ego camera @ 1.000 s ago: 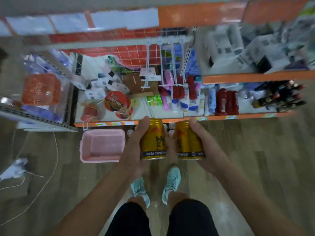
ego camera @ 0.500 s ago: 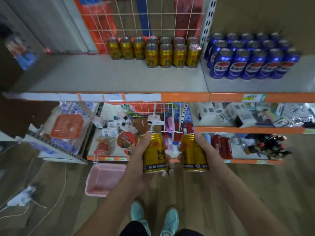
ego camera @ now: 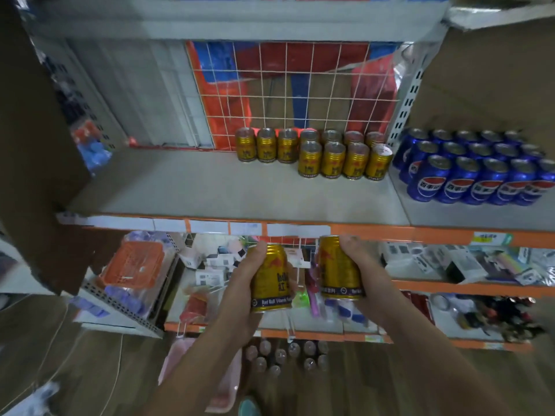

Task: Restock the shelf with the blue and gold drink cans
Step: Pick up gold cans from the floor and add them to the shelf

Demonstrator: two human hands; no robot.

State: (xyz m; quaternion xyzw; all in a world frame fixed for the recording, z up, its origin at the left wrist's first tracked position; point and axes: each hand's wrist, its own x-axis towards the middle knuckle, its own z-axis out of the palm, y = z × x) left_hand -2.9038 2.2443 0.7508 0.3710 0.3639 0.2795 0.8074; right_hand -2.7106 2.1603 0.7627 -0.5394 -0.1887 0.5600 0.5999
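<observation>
My left hand [ego camera: 240, 292] grips a gold drink can [ego camera: 271, 279] with a dark blue band, held upright. A second gold can [ego camera: 339, 268] stands in my right hand [ego camera: 365, 265], slightly higher. Both sit just below the front edge of the grey shelf [ego camera: 210, 193]. At the back of that shelf stand two rows of gold cans [ego camera: 315, 153], against a white wire grid. Blue cola cans [ego camera: 474, 172] fill the shelf section to the right.
Lower shelves [ego camera: 420, 286] hold small packaged goods and bottles. A pink basket [ego camera: 186, 364] and several can tops [ego camera: 285, 354] sit on the wood floor below my hands. A brown cardboard panel [ego camera: 36, 145] stands at the left. The shelf's left half is bare.
My view has tilted up from the floor to the can shelf. Both hands have risen with their cans toward the shelf's front edge.
</observation>
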